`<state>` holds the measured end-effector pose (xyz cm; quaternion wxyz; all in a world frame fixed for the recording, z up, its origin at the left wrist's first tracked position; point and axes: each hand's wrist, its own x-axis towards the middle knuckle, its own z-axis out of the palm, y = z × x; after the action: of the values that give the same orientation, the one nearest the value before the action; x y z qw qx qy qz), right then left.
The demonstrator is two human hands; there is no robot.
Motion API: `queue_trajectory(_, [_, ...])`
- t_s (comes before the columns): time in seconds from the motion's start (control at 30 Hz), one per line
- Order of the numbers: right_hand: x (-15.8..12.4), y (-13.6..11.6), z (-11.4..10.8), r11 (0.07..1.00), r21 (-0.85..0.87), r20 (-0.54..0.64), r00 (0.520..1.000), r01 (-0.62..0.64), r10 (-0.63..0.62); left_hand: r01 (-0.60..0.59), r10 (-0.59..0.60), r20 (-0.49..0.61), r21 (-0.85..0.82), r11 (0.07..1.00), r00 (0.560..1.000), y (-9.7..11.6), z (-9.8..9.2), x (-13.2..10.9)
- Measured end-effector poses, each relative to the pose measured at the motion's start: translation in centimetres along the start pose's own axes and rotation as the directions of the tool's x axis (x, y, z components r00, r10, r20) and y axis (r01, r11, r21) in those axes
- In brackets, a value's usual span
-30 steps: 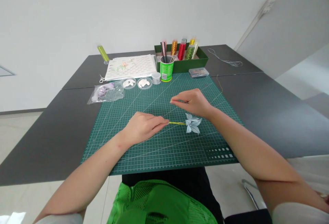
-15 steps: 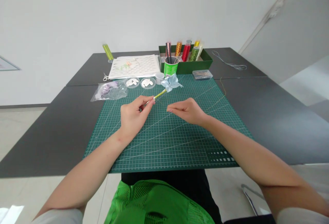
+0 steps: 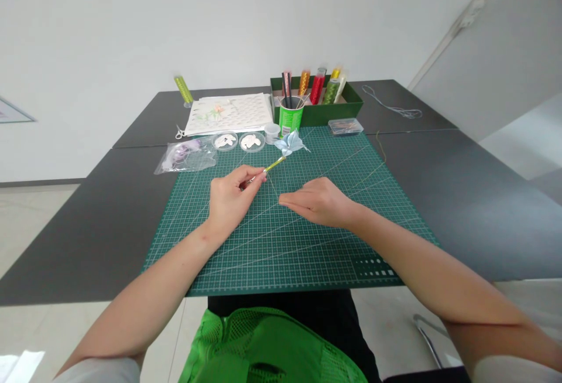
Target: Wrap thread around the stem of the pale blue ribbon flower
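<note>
My left hand (image 3: 230,194) pinches the yellow-green stem of a pale blue fabric flower (image 3: 290,142), whose head points away from me, toward the green cup (image 3: 290,118). A thin yellow-green thread (image 3: 371,167) trails over the green cutting mat (image 3: 281,236) toward the right. My right hand (image 3: 318,201) is closed in a pinch just right of the stem, fingertips holding the thread near it. Both hands hover low over the mat's middle.
Behind the mat stand a green box of thread spools (image 3: 322,93), a patterned sheet (image 3: 230,113), small scissors (image 3: 179,133), two dishes of white petals (image 3: 239,140), a small jar (image 3: 272,132), a plastic bag (image 3: 187,156) and a clear case (image 3: 345,127). A grey cord (image 3: 393,108) lies at the far right.
My left hand swung the flower from pointing right near me to pointing away toward the cup. My right hand moved down and left, closer to the stem.
</note>
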<state>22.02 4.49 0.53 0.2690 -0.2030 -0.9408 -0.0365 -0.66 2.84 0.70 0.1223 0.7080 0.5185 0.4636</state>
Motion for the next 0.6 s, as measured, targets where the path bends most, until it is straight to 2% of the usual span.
queue_trajectory(0.1, [0.1,-0.3,-0.7,0.999,-0.04,-0.038,0.999,-0.021,0.02,-0.076,0.078,-0.005,0.148,0.986,0.997,-0.3,0.0,0.0])
queue_trajectory(0.2, [0.2,-0.5,-1.7,0.999,-0.045,-0.122,0.992,-0.02,0.014,-0.18,0.184,0.02,0.323,0.929,0.983,-0.6,-0.1,0.0])
queue_trajectory(0.3, [0.3,-0.6,-2.6,0.999,-0.039,-0.186,0.982,-0.02,0.012,-0.289,0.25,0.148,0.408,0.866,0.957,-0.7,-0.1,0.0])
queue_trajectory(0.37, [0.3,-0.4,-3.0,0.998,-0.052,-0.234,0.972,-0.022,0.009,-0.372,0.268,0.293,0.398,0.839,0.918,-0.7,0.0,-0.1])
queue_trajectory(0.47, [0.3,0.1,-3.4,0.996,-0.085,-0.301,0.954,-0.025,-0.001,-0.451,0.284,0.479,0.278,0.848,0.83,-0.5,0.2,-0.4])
queue_trajectory(0.6, [0.2,1.3,-3.3,0.996,-0.062,-0.285,0.957,-0.066,0.046,-0.474,0.347,0.589,0.07,0.878,0.73,0.0,0.6,-0.8])
